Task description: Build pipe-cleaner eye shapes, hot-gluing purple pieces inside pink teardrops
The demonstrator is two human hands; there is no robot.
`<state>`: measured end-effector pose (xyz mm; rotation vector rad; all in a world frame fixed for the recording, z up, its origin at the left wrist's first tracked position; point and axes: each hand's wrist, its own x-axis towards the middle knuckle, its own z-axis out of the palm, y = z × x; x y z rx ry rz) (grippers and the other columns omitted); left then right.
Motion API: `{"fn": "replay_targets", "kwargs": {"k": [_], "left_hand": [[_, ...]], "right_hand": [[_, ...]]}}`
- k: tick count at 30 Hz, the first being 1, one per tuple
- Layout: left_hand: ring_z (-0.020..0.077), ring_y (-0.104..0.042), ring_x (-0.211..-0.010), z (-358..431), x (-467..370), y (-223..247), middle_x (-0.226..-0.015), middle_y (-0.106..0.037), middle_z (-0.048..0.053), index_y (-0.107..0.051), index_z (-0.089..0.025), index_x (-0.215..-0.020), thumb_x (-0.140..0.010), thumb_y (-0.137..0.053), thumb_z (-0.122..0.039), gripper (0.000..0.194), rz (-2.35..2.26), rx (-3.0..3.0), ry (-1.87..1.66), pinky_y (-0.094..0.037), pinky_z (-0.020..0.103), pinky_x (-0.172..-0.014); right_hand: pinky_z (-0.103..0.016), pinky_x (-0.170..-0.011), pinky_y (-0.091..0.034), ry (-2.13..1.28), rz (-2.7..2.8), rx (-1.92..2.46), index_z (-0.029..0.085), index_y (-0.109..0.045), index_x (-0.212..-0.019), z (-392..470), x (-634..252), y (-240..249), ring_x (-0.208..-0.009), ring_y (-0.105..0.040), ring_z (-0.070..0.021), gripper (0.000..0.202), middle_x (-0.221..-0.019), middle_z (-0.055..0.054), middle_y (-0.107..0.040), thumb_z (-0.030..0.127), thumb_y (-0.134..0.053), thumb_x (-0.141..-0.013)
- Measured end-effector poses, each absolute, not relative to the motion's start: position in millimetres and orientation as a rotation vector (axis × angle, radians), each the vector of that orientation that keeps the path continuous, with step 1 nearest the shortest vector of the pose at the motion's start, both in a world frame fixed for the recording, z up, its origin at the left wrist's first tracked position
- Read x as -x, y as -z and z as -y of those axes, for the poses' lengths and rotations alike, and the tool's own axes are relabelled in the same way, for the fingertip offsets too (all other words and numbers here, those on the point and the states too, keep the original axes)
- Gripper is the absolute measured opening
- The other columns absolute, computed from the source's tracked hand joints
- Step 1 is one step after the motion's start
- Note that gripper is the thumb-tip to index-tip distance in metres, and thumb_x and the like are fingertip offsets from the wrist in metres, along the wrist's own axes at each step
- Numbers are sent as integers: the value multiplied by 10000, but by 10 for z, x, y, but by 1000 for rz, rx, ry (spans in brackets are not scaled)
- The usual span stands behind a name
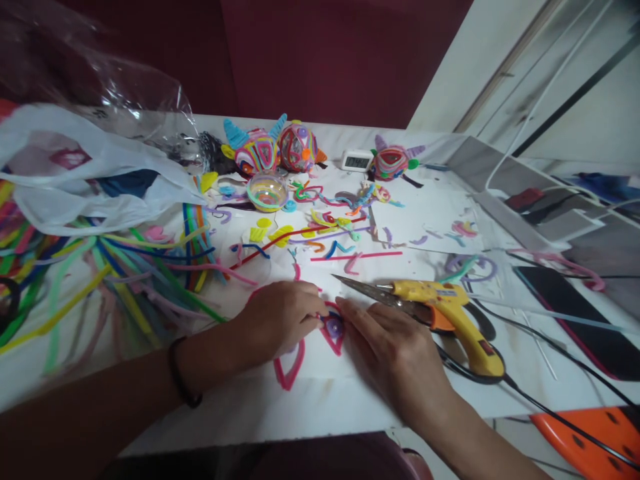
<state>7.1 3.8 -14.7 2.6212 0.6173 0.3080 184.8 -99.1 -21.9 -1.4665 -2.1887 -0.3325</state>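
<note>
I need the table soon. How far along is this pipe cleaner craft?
Three decorated balls stand finished at the back. The left hand and right hand press a pink eye-shaped piece flat. A half-covered clear ball and many loose pipe cleaners remain.

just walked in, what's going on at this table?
A person is doing pipe-cleaner craft on a white table. The left hand and right hand both press on a pink pipe-cleaner shape with a purple centre. A yellow glue gun and scissors lie just right of the hands, untouched. Loose pipe cleaners are piled at left, and three finished colourful balls sit at the back.
</note>
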Motion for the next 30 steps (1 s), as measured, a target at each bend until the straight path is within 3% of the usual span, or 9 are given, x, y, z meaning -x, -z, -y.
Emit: {"fn": "replay_targets", "kwargs": {"k": [4, 8, 19, 30], "left_hand": [[147, -607, -734, -51, -96, 107, -758, -650, 14, -700, -159, -753, -853, -569, -109, 172, -600, -2648, -258, -419, 236, -648], [140, -587, -708, -56, -107, 85, -717, -607, 2, -672, -147, -700, -840, -600, -96, 165, -606, -2647, -218, -386, 232, -613], [165, -604, -779, -48, -74, 138, -818, -638, 24, -696, -160, -841, -904, -549, -146, 160, -590, -2635, -187, -430, 261, -688], [159, -600, -783, -29, -69, 93, -820, -645, 19, -702, -166, -837, -911, -526, -126, 195, -649, -2605, -78, -451, 259, -709]], "right_hand": [[-276, -562, -535, 354, 2278, 1402, 67, -686, -1036, 979, -1852, 149, -621, -622, -167, 314, -674, -57, -704, 73, -382, -958], [-273, -591, -542, 300, 2333, 1395, 110, -715, -943, 968, -1866, 93, -671, -634, -164, 300, -766, -58, -742, 111, -415, -968], [-319, -533, -502, 460, 2385, 1354, 57, -723, -964, 991, -1815, 127, -653, -635, -182, 439, -821, -89, -758, 88, -286, -987], [-345, -568, -462, 532, 2358, 1313, 21, -692, -1005, 1055, -1747, 217, -684, -594, -200, 364, -810, -110, -729, 12, -338, -921]]}}
